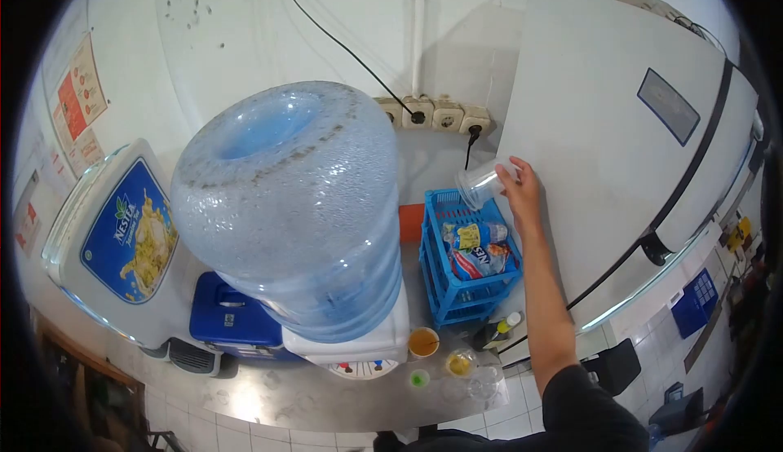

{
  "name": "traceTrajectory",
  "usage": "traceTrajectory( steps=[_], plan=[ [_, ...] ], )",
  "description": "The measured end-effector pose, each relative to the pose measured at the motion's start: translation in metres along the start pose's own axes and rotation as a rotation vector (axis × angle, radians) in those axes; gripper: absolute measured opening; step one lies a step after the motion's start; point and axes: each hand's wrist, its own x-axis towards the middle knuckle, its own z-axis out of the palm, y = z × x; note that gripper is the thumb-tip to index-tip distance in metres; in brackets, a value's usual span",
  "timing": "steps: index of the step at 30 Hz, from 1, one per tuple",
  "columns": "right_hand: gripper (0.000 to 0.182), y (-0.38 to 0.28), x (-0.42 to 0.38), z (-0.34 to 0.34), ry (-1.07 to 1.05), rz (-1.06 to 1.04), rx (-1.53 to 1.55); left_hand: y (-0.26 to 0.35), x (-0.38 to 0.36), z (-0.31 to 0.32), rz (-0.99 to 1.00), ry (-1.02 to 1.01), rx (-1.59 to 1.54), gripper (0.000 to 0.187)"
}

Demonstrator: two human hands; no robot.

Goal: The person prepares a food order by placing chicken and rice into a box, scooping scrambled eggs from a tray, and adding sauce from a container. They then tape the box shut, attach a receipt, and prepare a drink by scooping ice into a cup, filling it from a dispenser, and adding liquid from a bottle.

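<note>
My right hand (522, 189) is closed around clear plastic cups (479, 183), which look nested and lie tilted on their side. It holds them over the back of a blue plastic basket rack (447, 285), beside the white refrigerator. Inside the top basket are a printed blue-and-red pack (481, 262) and a bottle-like item with a yellow label (475, 234). My left hand is out of view.
A big water bottle (285, 199) stands on a white dispenser (383, 321). Cups of orange drink (423, 342) and yellow content (458, 363) sit on the metal counter (326, 403). A blue cooler box (232, 313) and a Nestea machine (122, 240) stand left; the refrigerator (595, 126) bounds the right.
</note>
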Motion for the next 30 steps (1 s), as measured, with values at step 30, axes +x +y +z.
traceTrajectory(
  steps=[30],
  plan=[
    [0.065,0.188,0.048,0.036,-0.186,-0.339,-0.766,0.229,0.026,-0.027,0.189,0.997,-0.474,0.009]
  ],
)
